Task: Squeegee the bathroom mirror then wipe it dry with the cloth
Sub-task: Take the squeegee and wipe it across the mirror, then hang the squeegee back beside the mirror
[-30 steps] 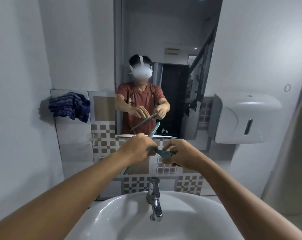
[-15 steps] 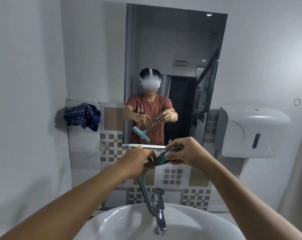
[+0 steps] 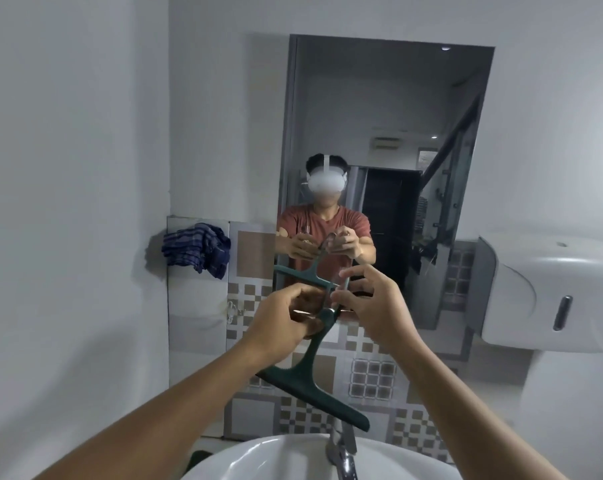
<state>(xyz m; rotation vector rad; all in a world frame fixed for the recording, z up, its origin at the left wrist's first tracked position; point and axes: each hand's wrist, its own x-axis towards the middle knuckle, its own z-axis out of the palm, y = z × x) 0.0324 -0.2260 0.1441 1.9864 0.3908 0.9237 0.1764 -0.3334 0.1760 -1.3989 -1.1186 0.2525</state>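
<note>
A tall bathroom mirror [image 3: 390, 109] hangs on the wall ahead and reflects a person holding a squeegee. The green squeegee [image 3: 310, 379] hangs blade-down over the sink, its handle running up between my hands. My left hand [image 3: 286, 320] is closed on the upper handle. My right hand [image 3: 372, 306] touches the handle's tip with thumb and fingertips, the other fingers spread. A dark blue checked cloth [image 3: 198, 249] hangs on the wall left of the mirror.
A white sink [image 3: 258, 459] with a chrome tap [image 3: 343, 452] sits directly below. A white paper dispenser [image 3: 549, 289] juts from the wall at right. Patterned tiles [image 3: 372, 375] cover the wall under the mirror. A plain wall closes the left side.
The view has tilted up, showing more mirror. The squeegee has swung so its blade hangs low over the tap, and my right hand has loosened its grip on the handle end.
</note>
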